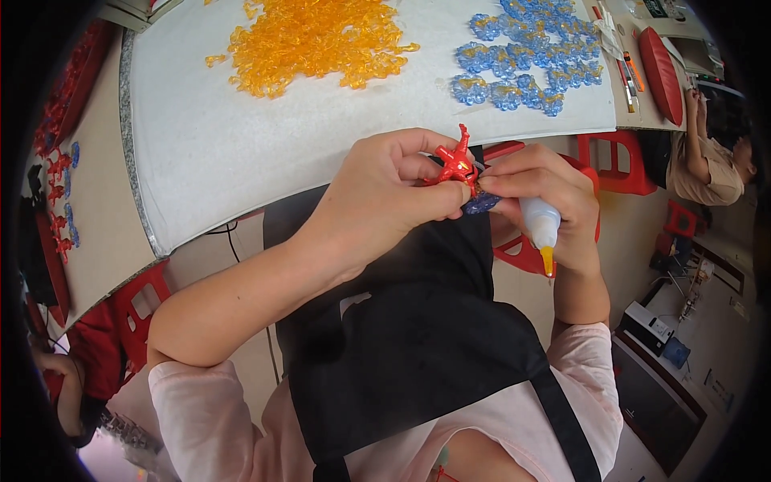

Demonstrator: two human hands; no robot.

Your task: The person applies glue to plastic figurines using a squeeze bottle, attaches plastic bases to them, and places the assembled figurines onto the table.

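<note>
Just past the table's near edge, my left hand (pixel 384 183) is closed on a small red plastic figurine (pixel 458 165), with one of its limbs sticking up. A dark blue piece (pixel 482 202) sits at the figurine's lower end, partly hidden by my fingers. The fingertips of my right hand (pixel 566 189) pinch at that same end. Tucked in the right hand as well is a white squeeze bottle (pixel 540 218), its yellow nozzle pointing down toward me. Whatever lies between the right fingertips is too small to make out.
On the white-covered table (pixel 201 153) lie a heap of clear orange pieces (pixel 317 44) and rows of clear blue pieces (pixel 522 60). Red and blue figurines (pixel 60 201) stand at far left. Tools (pixel 630 72) and a red tray (pixel 661 76) lie right, near another person (pixel 707 165). Red stools (pixel 614 165) stand below.
</note>
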